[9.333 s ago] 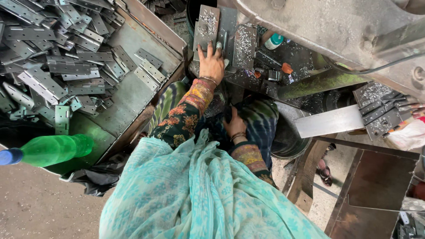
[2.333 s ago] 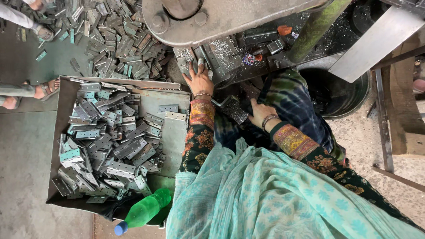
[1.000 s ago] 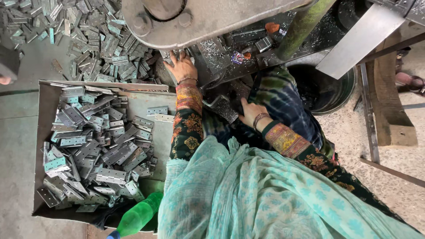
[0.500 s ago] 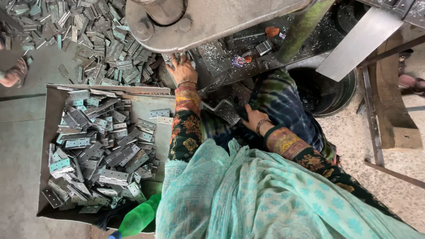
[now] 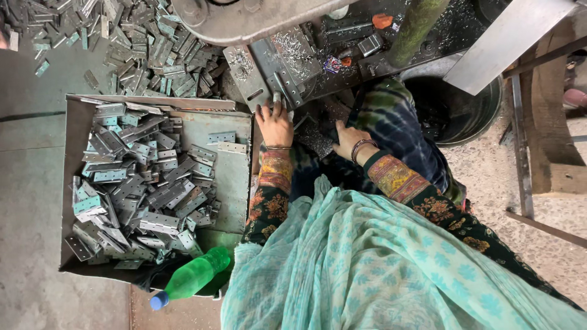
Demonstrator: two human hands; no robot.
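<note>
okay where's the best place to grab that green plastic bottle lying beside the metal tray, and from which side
Probably around the middle of the green bottle, coming down from above. It lies on its side, blue cap pointing away from the tray, so its round body faces up and offers the widest bare surface. The neck end is narrower. The far end sits close to the tray's edge, leaving little room there.

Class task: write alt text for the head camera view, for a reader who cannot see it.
A seated person's left hand rests on a grey metal press plate, while the right hand lies in their lap. Beside them are a metal tray of silver hinges and a green plastic bottle.
</note>
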